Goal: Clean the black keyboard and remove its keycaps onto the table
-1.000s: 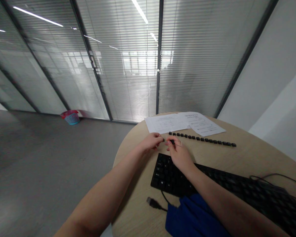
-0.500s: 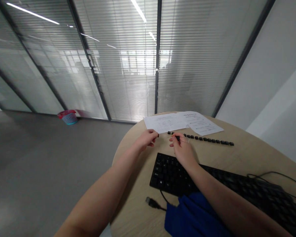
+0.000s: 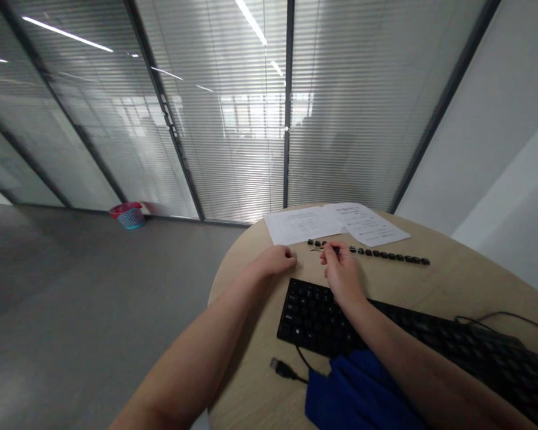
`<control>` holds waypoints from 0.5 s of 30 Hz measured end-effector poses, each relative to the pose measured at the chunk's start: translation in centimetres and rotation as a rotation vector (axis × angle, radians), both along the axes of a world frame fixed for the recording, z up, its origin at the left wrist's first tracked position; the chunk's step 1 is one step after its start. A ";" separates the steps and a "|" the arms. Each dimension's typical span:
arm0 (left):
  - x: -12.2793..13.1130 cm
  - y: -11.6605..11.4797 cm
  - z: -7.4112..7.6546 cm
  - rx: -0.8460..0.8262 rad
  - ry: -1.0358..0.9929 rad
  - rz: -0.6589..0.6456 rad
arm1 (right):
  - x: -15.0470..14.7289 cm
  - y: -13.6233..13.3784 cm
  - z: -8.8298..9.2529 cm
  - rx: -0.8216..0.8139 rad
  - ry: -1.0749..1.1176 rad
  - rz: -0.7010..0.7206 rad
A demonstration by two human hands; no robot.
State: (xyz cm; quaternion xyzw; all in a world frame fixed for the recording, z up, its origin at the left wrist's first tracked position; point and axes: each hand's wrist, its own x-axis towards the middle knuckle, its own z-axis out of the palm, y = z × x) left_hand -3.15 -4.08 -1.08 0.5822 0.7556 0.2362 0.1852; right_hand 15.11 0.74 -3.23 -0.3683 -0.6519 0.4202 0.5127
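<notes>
My left hand [image 3: 275, 261] is low over the tabletop, left of a row of black keycaps [image 3: 388, 255]. Its fingers are curled in, and whatever they hold is hidden. My right hand [image 3: 339, 269] is closed on a keycap puller [image 3: 336, 249] with a dark body and thin wires sticking out on both sides. It hovers in front of the row and covers part of it. Below both hands lies a black keyboard [image 3: 311, 310], partly under my right forearm.
Two printed sheets [image 3: 296, 226] lie behind the keycaps on the round wooden table [image 3: 244, 388]. A USB plug [image 3: 283, 368] and blue cloth [image 3: 354, 388] are near me. A cable [image 3: 502, 315] runs at right. On the floor stands a basket [image 3: 130, 216].
My left hand has turned palm-down and lowered slightly; the black keycap seen at its fingertips is now out of sight. My right hand has shifted slightly right with the keycap puller.
</notes>
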 end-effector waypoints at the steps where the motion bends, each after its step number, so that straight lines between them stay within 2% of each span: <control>1: 0.0 0.1 0.0 -0.002 0.013 0.001 | 0.0 0.0 0.0 0.002 -0.005 0.003; 11: -0.6 -0.1 -0.1 0.073 0.071 0.027 | 0.1 -0.2 0.2 -0.037 0.026 0.002; 15: -0.7 -0.2 -0.3 0.177 0.096 -0.050 | 0.1 0.2 -0.2 -0.002 0.023 -0.010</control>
